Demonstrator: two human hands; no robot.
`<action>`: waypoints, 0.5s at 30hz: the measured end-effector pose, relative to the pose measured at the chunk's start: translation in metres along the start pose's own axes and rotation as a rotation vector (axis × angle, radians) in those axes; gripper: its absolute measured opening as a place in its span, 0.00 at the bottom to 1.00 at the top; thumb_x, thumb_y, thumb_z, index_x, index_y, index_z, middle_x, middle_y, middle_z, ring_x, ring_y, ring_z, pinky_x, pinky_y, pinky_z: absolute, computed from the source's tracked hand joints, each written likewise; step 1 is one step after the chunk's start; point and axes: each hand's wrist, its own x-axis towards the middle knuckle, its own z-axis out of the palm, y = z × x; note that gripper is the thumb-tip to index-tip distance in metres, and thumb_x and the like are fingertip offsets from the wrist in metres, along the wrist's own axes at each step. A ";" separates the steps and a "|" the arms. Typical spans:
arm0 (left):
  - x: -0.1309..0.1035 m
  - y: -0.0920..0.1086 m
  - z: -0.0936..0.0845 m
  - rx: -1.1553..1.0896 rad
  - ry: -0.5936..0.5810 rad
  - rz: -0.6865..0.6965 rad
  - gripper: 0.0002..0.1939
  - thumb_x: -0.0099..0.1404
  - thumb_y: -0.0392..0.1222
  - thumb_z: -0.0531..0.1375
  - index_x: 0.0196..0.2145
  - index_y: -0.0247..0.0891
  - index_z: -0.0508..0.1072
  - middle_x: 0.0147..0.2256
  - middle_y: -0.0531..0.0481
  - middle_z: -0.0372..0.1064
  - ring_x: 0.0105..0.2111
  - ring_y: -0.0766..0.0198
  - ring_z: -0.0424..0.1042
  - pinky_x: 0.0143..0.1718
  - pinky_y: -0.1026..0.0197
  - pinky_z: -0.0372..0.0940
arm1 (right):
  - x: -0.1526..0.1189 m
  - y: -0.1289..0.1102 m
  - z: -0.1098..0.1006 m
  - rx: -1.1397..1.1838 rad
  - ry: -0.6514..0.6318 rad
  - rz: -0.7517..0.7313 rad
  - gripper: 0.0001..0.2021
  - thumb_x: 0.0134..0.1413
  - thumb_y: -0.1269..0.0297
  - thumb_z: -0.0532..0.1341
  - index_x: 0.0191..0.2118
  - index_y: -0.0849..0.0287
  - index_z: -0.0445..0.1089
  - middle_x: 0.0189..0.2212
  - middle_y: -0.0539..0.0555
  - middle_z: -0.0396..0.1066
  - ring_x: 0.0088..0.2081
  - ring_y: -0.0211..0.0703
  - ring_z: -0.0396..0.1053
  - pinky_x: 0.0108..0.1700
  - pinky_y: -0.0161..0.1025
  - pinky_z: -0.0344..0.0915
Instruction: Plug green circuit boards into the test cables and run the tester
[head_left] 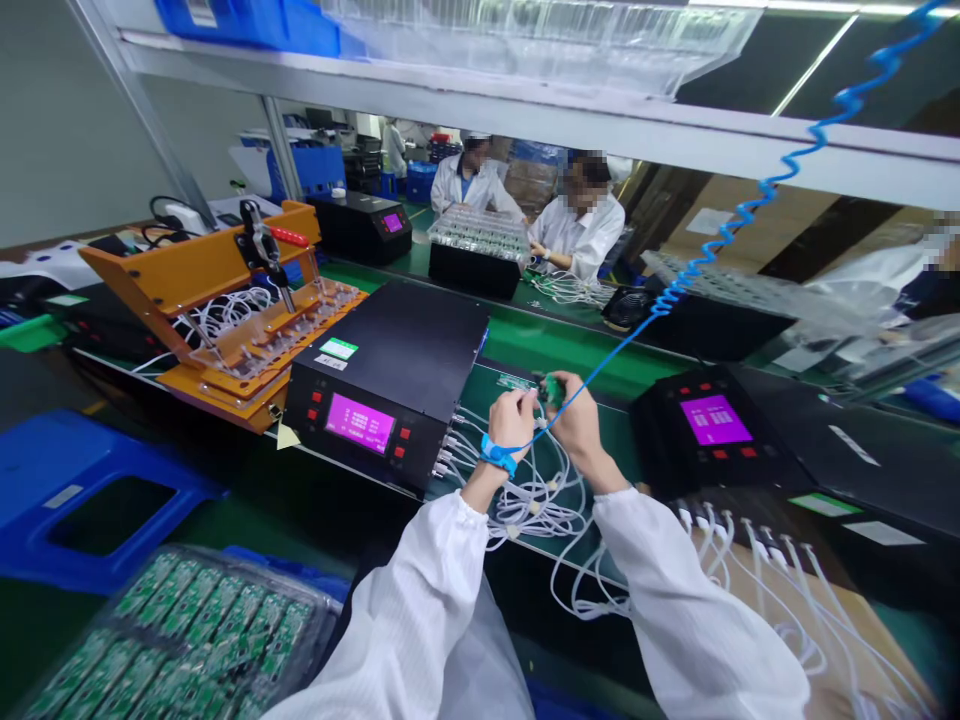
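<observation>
My left hand [513, 418], with a blue wrist strap [498, 455] on its wrist, pinches the white end of a cable at the middle of the view. Just right of it, my right hand [574, 415] holds a small green circuit board [553, 390], partly hidden by the fingers. The cable end and the board are close together; whether they touch I cannot tell. Another green board [516, 381] lies on the bench behind my left hand. White cables [529, 510] lie in loops below both hands, running from the black box [390, 345] with a purple screen.
An orange clamp fixture [255, 320] stands at the left. A second black box [716, 420] is on the right. A coiled blue cord [739, 220] crosses in front. At lower left are a tray of green boards [187, 630] and a blue stool [90, 500]. Co-workers sit opposite.
</observation>
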 end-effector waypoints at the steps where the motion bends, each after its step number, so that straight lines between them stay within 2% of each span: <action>1: -0.003 0.001 0.002 0.026 -0.003 0.010 0.19 0.77 0.44 0.52 0.32 0.39 0.76 0.35 0.46 0.77 0.39 0.59 0.77 0.47 0.61 0.66 | 0.006 -0.001 -0.003 0.024 0.074 0.082 0.14 0.59 0.58 0.60 0.49 0.58 0.67 0.42 0.62 0.76 0.44 0.55 0.74 0.48 0.50 0.71; 4: -0.008 0.004 0.011 0.080 -0.019 0.017 0.16 0.76 0.46 0.54 0.36 0.37 0.78 0.38 0.42 0.75 0.43 0.56 0.76 0.50 0.59 0.66 | 0.022 -0.007 -0.018 0.119 0.225 0.239 0.15 0.60 0.53 0.64 0.45 0.58 0.68 0.36 0.57 0.74 0.36 0.47 0.71 0.43 0.44 0.70; 6: -0.005 0.007 0.019 0.127 -0.029 0.004 0.15 0.75 0.48 0.57 0.47 0.35 0.78 0.44 0.38 0.73 0.46 0.53 0.75 0.51 0.56 0.66 | 0.028 -0.015 -0.030 0.237 0.221 0.252 0.17 0.58 0.51 0.67 0.43 0.58 0.69 0.33 0.54 0.73 0.34 0.44 0.69 0.41 0.41 0.69; 8: 0.001 0.010 0.028 0.185 -0.057 0.002 0.18 0.75 0.49 0.56 0.55 0.36 0.75 0.50 0.36 0.70 0.48 0.52 0.75 0.51 0.55 0.67 | 0.029 -0.022 -0.037 0.379 0.188 0.269 0.18 0.56 0.49 0.69 0.39 0.59 0.70 0.30 0.51 0.71 0.33 0.41 0.68 0.39 0.39 0.68; 11: 0.010 0.013 0.037 0.233 -0.119 0.026 0.17 0.78 0.48 0.51 0.51 0.39 0.76 0.51 0.39 0.69 0.49 0.53 0.74 0.50 0.57 0.66 | 0.027 -0.025 -0.036 0.571 0.163 0.376 0.20 0.52 0.48 0.72 0.31 0.59 0.69 0.25 0.47 0.67 0.28 0.37 0.63 0.33 0.35 0.65; 15: 0.013 0.016 0.043 0.256 -0.161 0.049 0.17 0.79 0.46 0.48 0.49 0.40 0.75 0.51 0.41 0.68 0.48 0.54 0.75 0.48 0.58 0.66 | 0.028 -0.012 -0.025 0.869 0.213 0.655 0.19 0.46 0.58 0.77 0.27 0.59 0.67 0.21 0.44 0.62 0.23 0.33 0.58 0.25 0.32 0.60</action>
